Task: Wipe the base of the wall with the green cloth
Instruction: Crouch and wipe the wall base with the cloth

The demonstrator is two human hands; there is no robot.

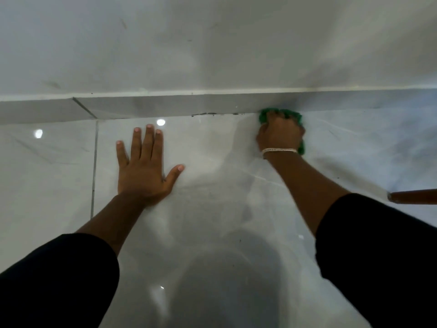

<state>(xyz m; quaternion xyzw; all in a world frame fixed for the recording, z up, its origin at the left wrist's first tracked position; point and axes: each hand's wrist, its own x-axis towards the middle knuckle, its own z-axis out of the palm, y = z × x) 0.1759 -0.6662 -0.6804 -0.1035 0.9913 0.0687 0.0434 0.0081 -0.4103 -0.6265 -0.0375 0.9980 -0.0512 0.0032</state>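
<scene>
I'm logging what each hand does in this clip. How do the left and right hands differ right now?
The left hand lies flat and open on the floor, fingers spread; the right hand is closed around the green cloth. The left sits back from the skirting; the right presses the cloth against its bottom edge. The right wrist wears a pale band; the left wrist is bare. Both arms have black sleeves.

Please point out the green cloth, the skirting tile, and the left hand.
green cloth [294, 114]: head view, bunched top edge.
skirting tile [165, 106]: head view, grey face.
left hand [142, 171]: head view, back of hand.
</scene>
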